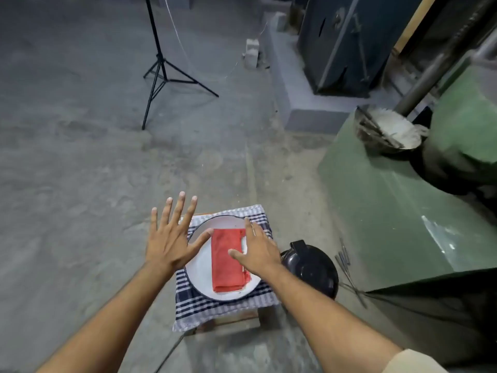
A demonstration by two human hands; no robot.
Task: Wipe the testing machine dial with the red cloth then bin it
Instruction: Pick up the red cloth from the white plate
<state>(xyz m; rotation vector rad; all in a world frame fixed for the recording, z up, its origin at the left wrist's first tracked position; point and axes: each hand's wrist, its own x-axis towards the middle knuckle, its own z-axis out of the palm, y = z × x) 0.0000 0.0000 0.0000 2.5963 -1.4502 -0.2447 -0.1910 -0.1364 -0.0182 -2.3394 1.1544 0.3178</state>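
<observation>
Two hands in frame, both empty, neither gripping. Left hand (pixel 172 239) is flat and fully splayed, fingers spread wide, palm down, hanging over the left rim of the plate (pixel 200 267); thumb tip sits close to the upper left corner of the red cloth (pixel 228 261), can't tell if it touches. Right hand (pixel 256 247) is also spread but less so, palm down, over the cloth's right edge; thumb lies across the cloth, fingers reach past its top right corner toward the plate rim. Contact looks likely but blur leaves it unconfirmed.

Red cloth is folded into a rectangle, lying flat in the white dark-rimmed plate. Plate sits on a blue-and-white checked towel (pixel 215 305) draped over a low stool.

Just right of the stool: black lidded bin (pixel 312 267) on the floor, lid closed. Thin metal rods (pixel 345 261) lie beside it against the green machine base (pixel 390 205). On that base, a metal bowl (pixel 387 130) holding white material and a tool. Farther back, a dark machine cabinet (pixel 347 41) on a grey plinth. Black light-stand tripod (pixel 161 68) on the concrete floor, well apart to the upper left.
</observation>
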